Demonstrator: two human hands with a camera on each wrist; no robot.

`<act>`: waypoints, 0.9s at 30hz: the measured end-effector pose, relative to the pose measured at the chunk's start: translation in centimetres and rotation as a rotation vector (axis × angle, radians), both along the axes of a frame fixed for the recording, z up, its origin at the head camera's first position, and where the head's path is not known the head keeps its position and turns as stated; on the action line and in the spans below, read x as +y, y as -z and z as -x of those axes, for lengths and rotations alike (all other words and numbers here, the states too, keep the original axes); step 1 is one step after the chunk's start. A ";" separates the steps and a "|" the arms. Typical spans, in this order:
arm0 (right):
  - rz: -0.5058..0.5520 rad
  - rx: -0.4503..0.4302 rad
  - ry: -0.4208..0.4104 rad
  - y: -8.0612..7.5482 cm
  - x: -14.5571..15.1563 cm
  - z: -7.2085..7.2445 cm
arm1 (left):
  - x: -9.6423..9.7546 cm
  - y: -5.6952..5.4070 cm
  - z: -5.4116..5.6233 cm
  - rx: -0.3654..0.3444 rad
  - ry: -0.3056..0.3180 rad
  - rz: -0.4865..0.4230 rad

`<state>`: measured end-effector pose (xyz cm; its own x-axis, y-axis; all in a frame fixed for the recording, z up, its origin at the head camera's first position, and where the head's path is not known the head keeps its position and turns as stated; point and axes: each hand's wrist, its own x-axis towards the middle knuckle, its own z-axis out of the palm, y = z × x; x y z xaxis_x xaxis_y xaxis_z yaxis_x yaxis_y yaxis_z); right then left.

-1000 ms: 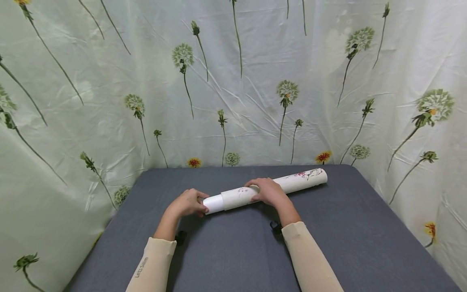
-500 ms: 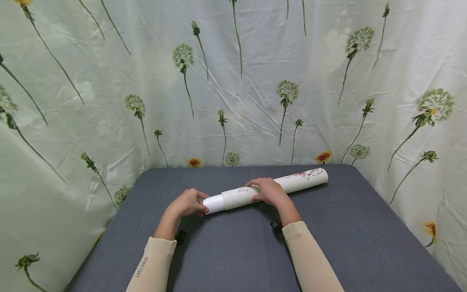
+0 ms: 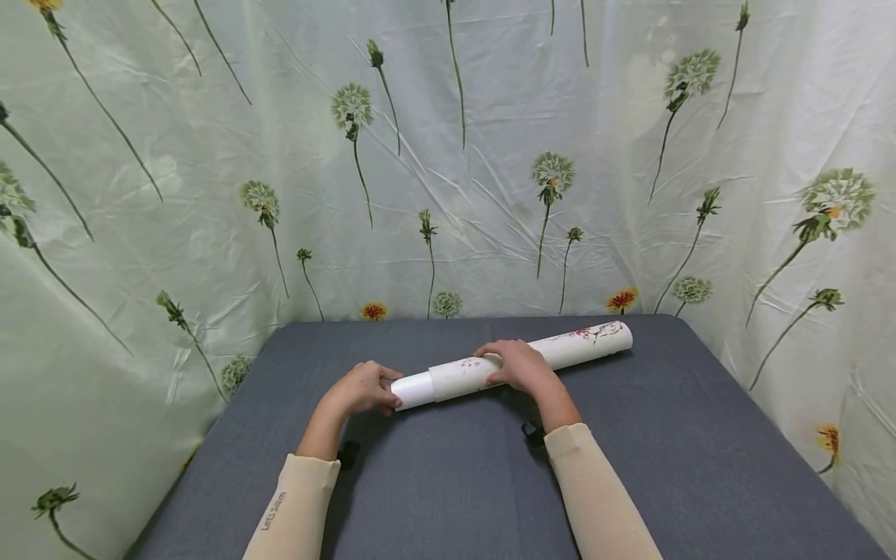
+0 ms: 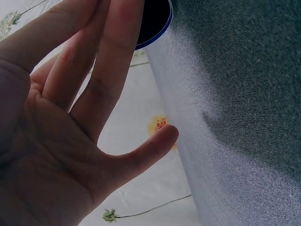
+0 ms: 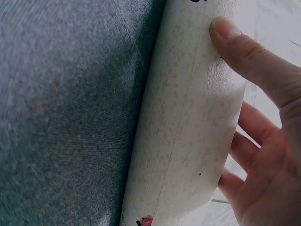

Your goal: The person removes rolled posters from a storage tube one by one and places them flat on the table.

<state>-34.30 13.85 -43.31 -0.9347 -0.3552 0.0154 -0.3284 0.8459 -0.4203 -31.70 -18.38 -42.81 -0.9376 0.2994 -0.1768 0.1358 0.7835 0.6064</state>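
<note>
Here one hand [image 3: 358, 389] pinches a tube [image 3: 413, 390], sleeve [image 3: 297, 494] seemingly reading "Lets Slim".

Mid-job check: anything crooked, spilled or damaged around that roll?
Nothing visible looks spilled or damaged. One oddity: the white core sticks out of the patterned roll where the left hand grips it, so the two are not flush there. The roll, held by the right hand, also lies slanted across the dark table.

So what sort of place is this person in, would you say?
Likely an indoor, curtained-off workspace, though the room beyond is hidden: a floral sheet surrounds the far end and sides of a grey table, where a patterned roll is being handled.
</note>
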 end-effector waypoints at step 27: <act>0.000 -0.032 -0.003 -0.2 1.1 0.1 | 0.0 0.0 -0.2 0.004 -0.014 0.006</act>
<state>-34.40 14.91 -43.07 -0.9337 -0.3578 -0.0141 -0.3173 0.8449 -0.4307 -31.55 -18.34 -42.83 -0.9424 0.2850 -0.1751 0.1270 0.7892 0.6009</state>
